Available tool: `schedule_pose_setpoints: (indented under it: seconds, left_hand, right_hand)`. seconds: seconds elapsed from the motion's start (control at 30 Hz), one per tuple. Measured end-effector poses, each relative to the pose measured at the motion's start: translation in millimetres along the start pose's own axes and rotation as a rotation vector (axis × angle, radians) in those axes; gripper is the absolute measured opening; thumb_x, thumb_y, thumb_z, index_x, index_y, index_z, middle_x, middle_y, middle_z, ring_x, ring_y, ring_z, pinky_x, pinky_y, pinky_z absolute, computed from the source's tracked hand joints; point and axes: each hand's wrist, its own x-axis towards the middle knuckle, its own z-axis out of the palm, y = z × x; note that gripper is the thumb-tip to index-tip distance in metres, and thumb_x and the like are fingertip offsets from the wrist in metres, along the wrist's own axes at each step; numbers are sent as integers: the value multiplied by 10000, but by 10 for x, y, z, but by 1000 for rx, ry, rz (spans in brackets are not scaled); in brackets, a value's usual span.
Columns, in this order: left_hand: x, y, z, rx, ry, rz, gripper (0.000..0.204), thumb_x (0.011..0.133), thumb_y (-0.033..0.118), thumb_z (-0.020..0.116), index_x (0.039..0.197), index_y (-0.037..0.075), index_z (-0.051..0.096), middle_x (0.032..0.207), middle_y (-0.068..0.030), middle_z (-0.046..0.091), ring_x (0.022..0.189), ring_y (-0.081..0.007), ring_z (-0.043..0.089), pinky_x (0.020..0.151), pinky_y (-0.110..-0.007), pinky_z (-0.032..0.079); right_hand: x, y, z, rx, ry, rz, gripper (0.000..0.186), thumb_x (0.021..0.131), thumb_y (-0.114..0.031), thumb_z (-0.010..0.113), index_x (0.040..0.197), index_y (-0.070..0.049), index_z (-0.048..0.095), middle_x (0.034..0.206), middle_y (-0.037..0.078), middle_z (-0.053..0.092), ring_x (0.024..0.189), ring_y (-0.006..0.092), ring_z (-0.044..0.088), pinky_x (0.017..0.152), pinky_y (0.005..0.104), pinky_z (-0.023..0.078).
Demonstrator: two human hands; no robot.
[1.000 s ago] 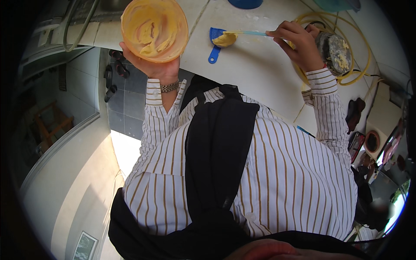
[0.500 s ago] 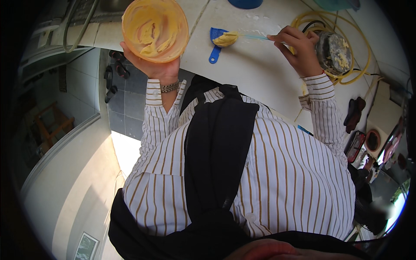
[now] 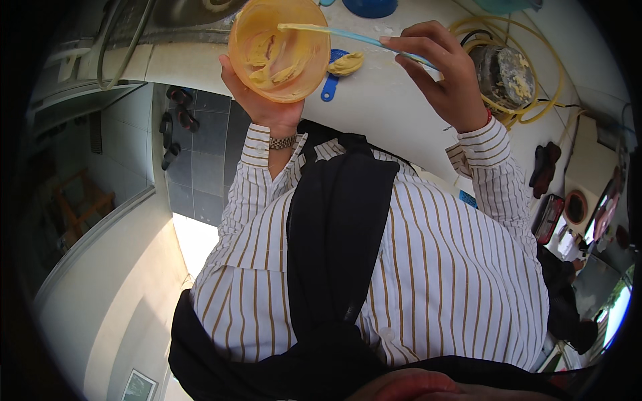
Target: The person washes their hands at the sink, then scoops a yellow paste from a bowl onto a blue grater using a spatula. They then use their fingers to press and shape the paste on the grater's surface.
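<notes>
Gripping a round orange plastic bowl (image 3: 315,67) in left fingers (image 3: 229,72)
Also pinching a slim light-blue stick (image 3: 364,37) over it w/ right fingers (image 3: 420,45)

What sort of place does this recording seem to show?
Probably a home kitchen or utility area, though that isn't certain: an orange bowl of yellow paste, a pale worktop, and sandals on dark floor tiles suggest it.
</notes>
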Motion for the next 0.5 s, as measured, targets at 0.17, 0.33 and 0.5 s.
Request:
schedule_pose_setpoints:
  seconds: [0.17,0.33,0.5]
  left_hand:
    - [-70,3,112,-11,-46,-48,601,853,560,469,1292,151,438,1284,-70,478,1181,-261,463,987,-456,403]
    - [-107,60,166,79,-55,-38,618,870,547,448,1323,128,412,1321,-74,455,1211,-272,444,997,-459,393]
    - [-178,48,100,66,-6,-16,610,881,561,422,1272,93,452,1236,-73,513,1122,-223,514,919,-395,456]
  right_hand:
    - [-114,-9,19,-673,-72,-282,329,738,-92,626,1029,-244,632,997,-26,574,857,129,552,698,287,417]
    - [-171,-110,-321,-756,-179,-253,336,724,-98,626,1020,-255,635,996,-46,571,897,109,536,703,282,402]
    - [132,-330,-586,-320,-189,-178,308,819,-45,615,1125,-76,620,850,58,579,643,188,551,556,298,476]
